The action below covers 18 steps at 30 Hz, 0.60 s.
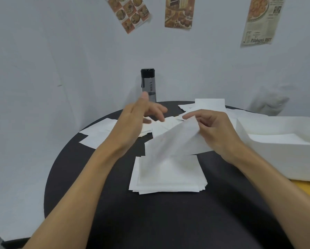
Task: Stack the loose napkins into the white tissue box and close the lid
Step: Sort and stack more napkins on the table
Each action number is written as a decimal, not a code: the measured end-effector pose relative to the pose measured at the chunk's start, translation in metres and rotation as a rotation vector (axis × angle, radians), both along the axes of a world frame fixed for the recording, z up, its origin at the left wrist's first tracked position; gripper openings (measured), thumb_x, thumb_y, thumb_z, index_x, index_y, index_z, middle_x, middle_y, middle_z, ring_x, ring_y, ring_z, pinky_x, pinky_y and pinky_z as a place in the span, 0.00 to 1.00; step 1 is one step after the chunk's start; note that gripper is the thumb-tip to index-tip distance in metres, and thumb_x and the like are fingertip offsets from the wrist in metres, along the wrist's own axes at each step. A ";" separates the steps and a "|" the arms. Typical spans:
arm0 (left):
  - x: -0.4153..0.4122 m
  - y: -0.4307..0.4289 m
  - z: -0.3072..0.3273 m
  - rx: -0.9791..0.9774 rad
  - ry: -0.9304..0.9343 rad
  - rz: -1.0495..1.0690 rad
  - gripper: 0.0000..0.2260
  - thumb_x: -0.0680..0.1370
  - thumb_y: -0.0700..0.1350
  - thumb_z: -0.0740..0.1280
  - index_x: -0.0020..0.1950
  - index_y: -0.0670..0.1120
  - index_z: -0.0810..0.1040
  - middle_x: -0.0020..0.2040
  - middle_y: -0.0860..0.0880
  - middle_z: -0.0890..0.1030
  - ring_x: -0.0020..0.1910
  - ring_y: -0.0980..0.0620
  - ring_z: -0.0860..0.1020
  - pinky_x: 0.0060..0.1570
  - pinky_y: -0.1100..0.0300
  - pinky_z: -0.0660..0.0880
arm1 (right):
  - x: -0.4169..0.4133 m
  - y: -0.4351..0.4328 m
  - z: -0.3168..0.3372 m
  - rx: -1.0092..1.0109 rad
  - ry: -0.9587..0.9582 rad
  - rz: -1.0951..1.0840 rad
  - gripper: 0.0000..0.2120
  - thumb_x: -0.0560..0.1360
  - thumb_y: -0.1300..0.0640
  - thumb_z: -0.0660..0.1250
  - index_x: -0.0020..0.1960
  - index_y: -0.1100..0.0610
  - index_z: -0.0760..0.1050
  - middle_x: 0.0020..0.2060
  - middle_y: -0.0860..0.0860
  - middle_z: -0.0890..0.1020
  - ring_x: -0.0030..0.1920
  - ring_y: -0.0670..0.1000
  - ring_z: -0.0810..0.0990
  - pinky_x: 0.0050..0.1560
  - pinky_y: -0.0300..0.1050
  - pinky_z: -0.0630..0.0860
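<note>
While the right hand [217, 131] pinches a napkin [170, 141] over the stack [168, 177], the left hand [132, 121] hovers open; the white tissue box [285, 159] lies at the right edge of the table [168, 221], nearest that right hand

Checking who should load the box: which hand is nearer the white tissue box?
Right. The right hand, pinching a napkin, is just left of the white tissue box; the left hand hovers farther left over loose napkins.

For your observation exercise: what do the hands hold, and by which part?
Right hand pinches one napkin by its upper edge; left hand holds nothing.
</note>
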<state>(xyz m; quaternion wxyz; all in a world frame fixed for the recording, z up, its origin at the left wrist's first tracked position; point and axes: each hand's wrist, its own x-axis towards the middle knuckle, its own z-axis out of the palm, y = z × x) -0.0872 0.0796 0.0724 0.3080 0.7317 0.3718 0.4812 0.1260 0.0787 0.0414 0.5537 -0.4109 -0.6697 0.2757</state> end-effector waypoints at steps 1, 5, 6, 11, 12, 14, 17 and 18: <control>-0.004 0.003 -0.003 -0.059 0.036 0.016 0.23 0.79 0.58 0.55 0.34 0.51 0.83 0.54 0.56 0.85 0.58 0.58 0.80 0.65 0.52 0.73 | 0.001 -0.001 0.002 0.000 0.020 0.025 0.13 0.80 0.66 0.65 0.47 0.52 0.84 0.47 0.49 0.87 0.49 0.48 0.84 0.48 0.39 0.78; -0.016 0.006 -0.021 -0.152 0.163 -0.025 0.15 0.82 0.51 0.65 0.39 0.48 0.83 0.54 0.53 0.85 0.61 0.58 0.79 0.71 0.47 0.69 | 0.003 -0.004 0.007 -0.047 0.045 0.095 0.17 0.81 0.68 0.63 0.49 0.50 0.84 0.50 0.50 0.87 0.53 0.52 0.84 0.52 0.46 0.79; -0.020 0.006 -0.022 -0.162 0.138 -0.048 0.14 0.82 0.49 0.65 0.40 0.47 0.83 0.53 0.51 0.85 0.59 0.55 0.80 0.70 0.48 0.70 | 0.004 -0.005 0.008 -0.073 0.046 0.120 0.19 0.81 0.69 0.61 0.50 0.49 0.84 0.51 0.51 0.86 0.55 0.54 0.84 0.55 0.48 0.79; -0.028 0.007 -0.022 -0.106 0.021 -0.046 0.03 0.78 0.36 0.70 0.47 0.42 0.83 0.41 0.55 0.85 0.41 0.59 0.81 0.45 0.68 0.76 | 0.010 -0.013 0.017 -0.236 0.257 0.285 0.22 0.76 0.74 0.52 0.53 0.59 0.82 0.51 0.58 0.86 0.52 0.53 0.84 0.54 0.43 0.79; -0.029 0.007 -0.023 -0.101 -0.002 -0.030 0.04 0.77 0.35 0.71 0.47 0.43 0.83 0.39 0.56 0.84 0.39 0.59 0.80 0.42 0.69 0.75 | 0.011 -0.013 0.018 -0.248 0.290 0.309 0.19 0.76 0.70 0.54 0.53 0.61 0.83 0.51 0.59 0.85 0.51 0.54 0.84 0.54 0.44 0.79; -0.032 0.008 -0.022 -0.121 -0.069 -0.028 0.05 0.77 0.35 0.72 0.49 0.45 0.83 0.40 0.55 0.84 0.38 0.56 0.81 0.42 0.65 0.76 | 0.010 -0.012 0.017 -0.252 0.306 0.292 0.12 0.77 0.62 0.62 0.50 0.63 0.83 0.51 0.64 0.84 0.49 0.57 0.83 0.53 0.47 0.79; -0.035 0.009 -0.021 -0.163 -0.094 -0.048 0.09 0.75 0.36 0.73 0.51 0.49 0.83 0.46 0.48 0.85 0.42 0.49 0.83 0.48 0.57 0.80 | 0.010 -0.008 0.011 -0.229 0.159 0.165 0.05 0.78 0.61 0.69 0.45 0.62 0.81 0.41 0.59 0.82 0.39 0.52 0.80 0.42 0.42 0.77; -0.035 0.009 -0.022 -0.175 -0.071 -0.054 0.09 0.75 0.36 0.74 0.52 0.48 0.83 0.46 0.49 0.85 0.43 0.49 0.83 0.48 0.57 0.80 | 0.009 -0.008 0.009 -0.236 0.095 0.150 0.03 0.76 0.62 0.71 0.45 0.62 0.80 0.39 0.56 0.82 0.37 0.50 0.80 0.39 0.39 0.76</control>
